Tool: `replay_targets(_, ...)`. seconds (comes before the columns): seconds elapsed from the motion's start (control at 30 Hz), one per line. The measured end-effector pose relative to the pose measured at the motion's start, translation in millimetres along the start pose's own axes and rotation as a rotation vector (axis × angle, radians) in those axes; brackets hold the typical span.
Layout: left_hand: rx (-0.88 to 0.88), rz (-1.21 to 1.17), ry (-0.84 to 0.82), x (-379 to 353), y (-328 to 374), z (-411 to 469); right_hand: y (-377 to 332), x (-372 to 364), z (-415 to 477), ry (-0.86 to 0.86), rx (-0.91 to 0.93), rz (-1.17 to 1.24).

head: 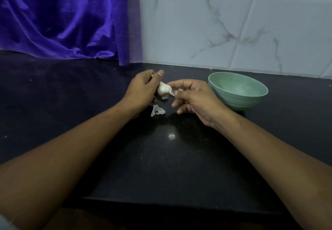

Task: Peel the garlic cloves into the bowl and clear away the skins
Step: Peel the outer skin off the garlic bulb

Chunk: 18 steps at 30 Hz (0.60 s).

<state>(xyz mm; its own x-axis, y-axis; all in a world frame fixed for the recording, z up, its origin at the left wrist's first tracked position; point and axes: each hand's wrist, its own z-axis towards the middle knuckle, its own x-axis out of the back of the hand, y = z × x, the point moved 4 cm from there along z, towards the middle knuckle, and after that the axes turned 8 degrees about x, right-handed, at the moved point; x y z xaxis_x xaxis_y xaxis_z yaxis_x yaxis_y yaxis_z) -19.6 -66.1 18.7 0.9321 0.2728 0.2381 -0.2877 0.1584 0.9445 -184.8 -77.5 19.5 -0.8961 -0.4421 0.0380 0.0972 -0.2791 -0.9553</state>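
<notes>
Your left hand grips garlic; right hand pinches skin. Peeling barely begun; bowl looks empty. Next: pull skin free, drop near scrap on counter.

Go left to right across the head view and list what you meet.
Purple cloth → left hand → garlic bulb it grips → right hand pinching a strip of skin → green bowl.
</notes>
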Motion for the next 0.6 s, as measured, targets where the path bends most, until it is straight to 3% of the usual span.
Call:
replay_targets(0.2,-0.030,0.081,-0.015,5.3,4.3,-1.4,-5.0,1.0,-0.5,-0.023,0.031,-0.095)
replay_targets(0.33,-0.071,0.003,-0.075,3.5,9.1,-3.3,0.2,-4.2,-0.1,-0.103,0.045,-0.158)
replay_targets(0.6,-0.001,-0.204,-0.110,11.4,11.3,-2.2,-1.9,-5.0,1.4,-0.128,-0.052,0.117)
